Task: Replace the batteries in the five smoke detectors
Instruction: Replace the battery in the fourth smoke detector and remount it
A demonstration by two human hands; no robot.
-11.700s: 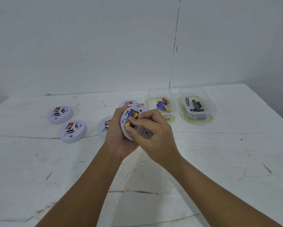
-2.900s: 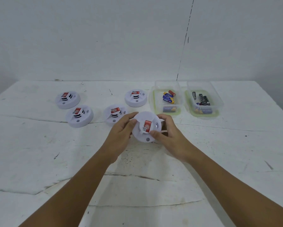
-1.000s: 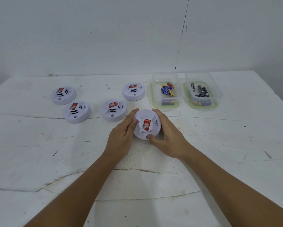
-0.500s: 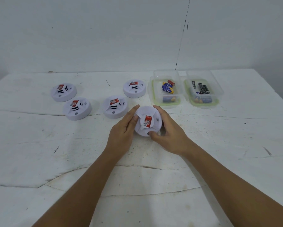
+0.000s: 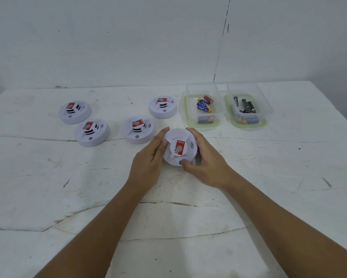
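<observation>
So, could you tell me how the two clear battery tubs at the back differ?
The left tub holds blue-and-yellow batteries plus a red one; the right tub holds mostly black batteries over some blue-and-yellow ones. The left tub sits nearer the detectors; the right tub sits nearer the table edge. Both are clear, green-rimmed and lidless.

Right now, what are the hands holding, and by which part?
Both hands grip one white smoke detector by its round rim: left hand on its left edge, right hand on its right.

White cracked table (image 5: 48, 187), plain white wall (image 5: 108, 41), thin dark wall crack (image 5: 221, 43)
</observation>
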